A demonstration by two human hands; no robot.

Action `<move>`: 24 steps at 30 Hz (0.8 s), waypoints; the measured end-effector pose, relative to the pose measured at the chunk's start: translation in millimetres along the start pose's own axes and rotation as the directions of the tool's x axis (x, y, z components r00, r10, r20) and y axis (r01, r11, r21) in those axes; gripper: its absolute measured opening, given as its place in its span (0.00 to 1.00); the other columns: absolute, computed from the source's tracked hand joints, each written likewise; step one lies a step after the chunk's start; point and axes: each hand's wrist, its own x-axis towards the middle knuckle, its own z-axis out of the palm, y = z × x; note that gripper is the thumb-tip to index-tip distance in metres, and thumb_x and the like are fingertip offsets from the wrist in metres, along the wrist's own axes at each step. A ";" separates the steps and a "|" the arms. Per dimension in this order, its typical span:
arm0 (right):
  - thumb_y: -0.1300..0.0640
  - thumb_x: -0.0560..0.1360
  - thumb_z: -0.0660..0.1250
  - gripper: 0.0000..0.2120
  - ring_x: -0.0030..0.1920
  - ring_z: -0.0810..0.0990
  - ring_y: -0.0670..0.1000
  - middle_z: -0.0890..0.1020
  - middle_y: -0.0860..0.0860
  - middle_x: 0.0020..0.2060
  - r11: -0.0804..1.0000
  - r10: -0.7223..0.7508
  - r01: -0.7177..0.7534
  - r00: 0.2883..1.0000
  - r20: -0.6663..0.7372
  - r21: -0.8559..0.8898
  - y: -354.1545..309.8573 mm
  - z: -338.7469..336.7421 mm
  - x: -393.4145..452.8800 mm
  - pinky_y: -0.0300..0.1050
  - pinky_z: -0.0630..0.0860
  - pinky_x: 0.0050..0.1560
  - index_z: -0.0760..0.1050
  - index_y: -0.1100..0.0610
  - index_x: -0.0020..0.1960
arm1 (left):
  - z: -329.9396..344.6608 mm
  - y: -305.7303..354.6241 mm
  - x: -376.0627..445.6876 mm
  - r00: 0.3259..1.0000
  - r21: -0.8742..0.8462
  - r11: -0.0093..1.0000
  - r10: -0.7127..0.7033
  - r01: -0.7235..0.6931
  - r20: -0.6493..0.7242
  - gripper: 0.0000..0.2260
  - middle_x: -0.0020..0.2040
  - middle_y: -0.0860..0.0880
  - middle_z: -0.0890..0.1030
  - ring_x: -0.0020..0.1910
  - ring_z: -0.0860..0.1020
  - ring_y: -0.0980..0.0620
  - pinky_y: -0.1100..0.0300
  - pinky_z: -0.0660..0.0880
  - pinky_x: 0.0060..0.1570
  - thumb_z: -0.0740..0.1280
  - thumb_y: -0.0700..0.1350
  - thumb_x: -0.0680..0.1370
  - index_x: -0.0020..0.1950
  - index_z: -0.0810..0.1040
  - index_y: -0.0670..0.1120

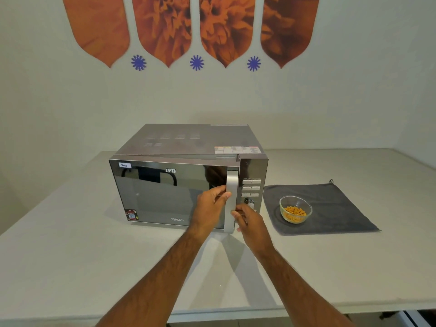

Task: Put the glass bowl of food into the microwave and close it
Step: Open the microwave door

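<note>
A silver and black microwave (165, 192) stands on the counter, its door slightly ajar at the right edge. Both hands are on its vertical silver door handle (231, 182). My left hand (210, 208) grips the handle from the left, thumb on its front. My right hand (250, 223) holds the handle's lower part from the right, fingers curled behind it. To the right of the microwave a small glass bowl (295, 209) with orange-yellow food pieces sits upright on a dark grey cloth (335, 208).
The pale counter (70, 244) runs wide to the left and front, with its front edge near the bottom of the view. A wall with orange petal decals rises behind the microwave. The control panel (252, 192) with buttons and a dial is beside the handle.
</note>
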 end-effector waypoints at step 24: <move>0.43 0.85 0.59 0.30 0.81 0.63 0.55 0.65 0.54 0.81 0.902 0.096 -0.016 0.982 0.164 -0.432 47.4 9.1 -65.7 0.50 0.59 0.80 0.60 0.56 0.82 | -58.7 3.0 -107.7 0.997 -0.181 0.981 -0.069 0.071 0.016 0.19 0.60 0.59 0.85 0.57 0.83 0.61 0.72 0.79 0.52 0.71 0.59 0.77 0.66 0.82 0.55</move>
